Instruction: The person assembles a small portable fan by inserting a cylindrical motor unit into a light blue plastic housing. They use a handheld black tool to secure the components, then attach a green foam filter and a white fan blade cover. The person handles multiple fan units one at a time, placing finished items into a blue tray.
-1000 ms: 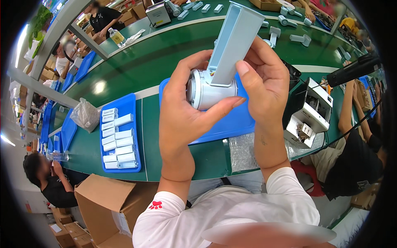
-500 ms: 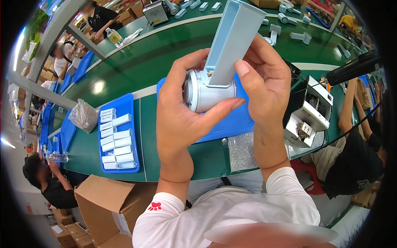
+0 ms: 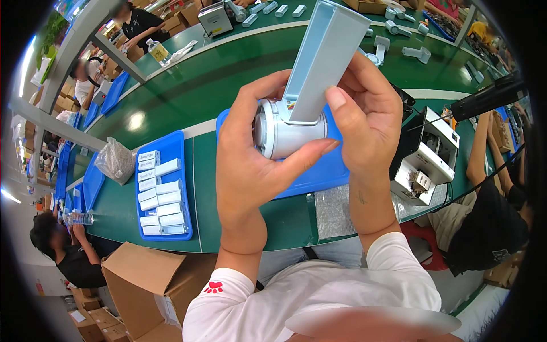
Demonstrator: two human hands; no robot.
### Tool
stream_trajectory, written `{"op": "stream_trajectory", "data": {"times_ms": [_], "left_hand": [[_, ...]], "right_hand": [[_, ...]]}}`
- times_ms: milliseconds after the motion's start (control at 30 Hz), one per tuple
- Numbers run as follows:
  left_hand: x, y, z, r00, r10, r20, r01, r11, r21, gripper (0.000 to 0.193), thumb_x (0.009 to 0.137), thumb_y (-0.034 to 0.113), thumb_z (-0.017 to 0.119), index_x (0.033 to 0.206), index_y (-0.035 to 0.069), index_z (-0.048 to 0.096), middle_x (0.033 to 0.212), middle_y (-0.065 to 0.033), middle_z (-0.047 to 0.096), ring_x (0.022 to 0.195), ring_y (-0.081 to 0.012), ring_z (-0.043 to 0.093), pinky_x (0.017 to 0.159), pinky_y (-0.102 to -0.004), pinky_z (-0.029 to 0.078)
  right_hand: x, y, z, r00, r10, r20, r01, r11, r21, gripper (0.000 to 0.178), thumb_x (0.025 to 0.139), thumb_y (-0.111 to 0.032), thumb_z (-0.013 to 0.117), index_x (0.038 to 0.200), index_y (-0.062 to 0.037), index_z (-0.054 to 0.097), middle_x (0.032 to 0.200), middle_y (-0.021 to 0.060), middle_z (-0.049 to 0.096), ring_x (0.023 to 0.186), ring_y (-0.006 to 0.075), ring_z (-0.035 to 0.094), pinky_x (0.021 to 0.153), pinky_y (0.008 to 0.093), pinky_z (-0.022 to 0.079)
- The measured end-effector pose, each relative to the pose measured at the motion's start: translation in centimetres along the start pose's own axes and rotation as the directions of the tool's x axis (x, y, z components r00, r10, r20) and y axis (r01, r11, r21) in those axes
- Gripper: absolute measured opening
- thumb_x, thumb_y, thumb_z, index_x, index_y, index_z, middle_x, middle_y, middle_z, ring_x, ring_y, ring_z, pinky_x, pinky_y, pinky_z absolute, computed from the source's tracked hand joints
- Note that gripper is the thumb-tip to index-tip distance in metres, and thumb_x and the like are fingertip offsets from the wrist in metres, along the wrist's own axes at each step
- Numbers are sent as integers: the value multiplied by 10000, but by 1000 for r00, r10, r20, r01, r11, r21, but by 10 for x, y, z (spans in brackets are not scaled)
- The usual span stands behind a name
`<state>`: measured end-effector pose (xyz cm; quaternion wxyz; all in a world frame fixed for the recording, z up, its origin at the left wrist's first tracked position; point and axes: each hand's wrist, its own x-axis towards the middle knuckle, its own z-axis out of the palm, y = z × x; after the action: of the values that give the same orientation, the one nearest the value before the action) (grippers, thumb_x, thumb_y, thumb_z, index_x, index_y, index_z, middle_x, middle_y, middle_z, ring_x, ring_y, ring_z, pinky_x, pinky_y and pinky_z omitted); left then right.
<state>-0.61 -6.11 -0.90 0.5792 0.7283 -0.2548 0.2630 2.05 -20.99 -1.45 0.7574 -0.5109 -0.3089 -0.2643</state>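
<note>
A pale blue, hair-dryer-shaped housing (image 3: 297,138) is held up between my two hands over the bench. Its round barrel rests in my left hand (image 3: 242,159), with the thumb along the near side and the fingers curled behind. The long hollow handle (image 3: 327,62) points up and away, its open channel facing left, and a bit of coloured wire shows at its base. My right hand (image 3: 367,122) closes on the handle's right side, thumb on the near face and fingers behind. Below the housing lies a blue tray (image 3: 336,174), partly hidden by my hands.
To the left, a blue tray (image 3: 190,228) holds several pale blue handle parts, beside a clear bag (image 3: 115,162). A white machine (image 3: 419,171) and a black-handled tool (image 3: 487,97) stand right, near bubble wrap (image 3: 332,214). A green conveyor (image 3: 188,85) runs beyond; co-workers sit around.
The housing and both hands sit very slightly lower in view, with the same grip. Otherwise little differs.
</note>
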Motion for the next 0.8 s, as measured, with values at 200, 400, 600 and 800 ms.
{"op": "stream_trajectory", "data": {"times_ms": [200, 400, 600, 800], "left_hand": [[-2, 3, 1, 999, -50, -7, 49, 997, -57, 756, 635, 185, 966, 1273, -4, 607, 1129, -129, 704, 1006, -193, 685, 869, -316, 549], [-2, 4, 1, 999, -48, 6, 49, 998, -43, 762, 638, 191, 967, 1279, -5, 604, 1118, -127, 703, 994, -189, 686, 854, -312, 551], [-3, 2, 2, 999, -49, 3, 49, 998, -49, 763, 645, 199, 967, 1281, -6, 598, 1105, -128, 702, 983, -183, 687, 843, -306, 555], [-7, 9, 3, 988, -149, 45, 153, 980, -127, 763, 648, 203, 965, 1275, -17, 591, 1103, -133, 694, 993, -177, 680, 851, -303, 552]], "right_hand": [[0, -2, 1, 1000, -5, -3, 5, 1000, 0, 479, 878, -18, 655, 1342, 79, 580, 1047, 130, 739, 953, 174, 719, 872, 322, 567], [0, -4, 0, 1000, -5, -1, 5, 1000, -8, 479, 871, -22, 658, 1334, 79, 587, 1027, 123, 745, 931, 168, 724, 855, 312, 569], [-1, -3, 1, 999, -4, -35, 3, 1000, -22, 455, 891, -48, 675, 1325, 67, 598, 1019, 110, 748, 920, 155, 721, 830, 298, 569], [0, -4, 6, 990, 81, -117, -65, 989, 133, 423, 913, -166, 773, 1260, 36, 641, 987, 74, 736, 869, 126, 696, 788, 280, 554]]}}
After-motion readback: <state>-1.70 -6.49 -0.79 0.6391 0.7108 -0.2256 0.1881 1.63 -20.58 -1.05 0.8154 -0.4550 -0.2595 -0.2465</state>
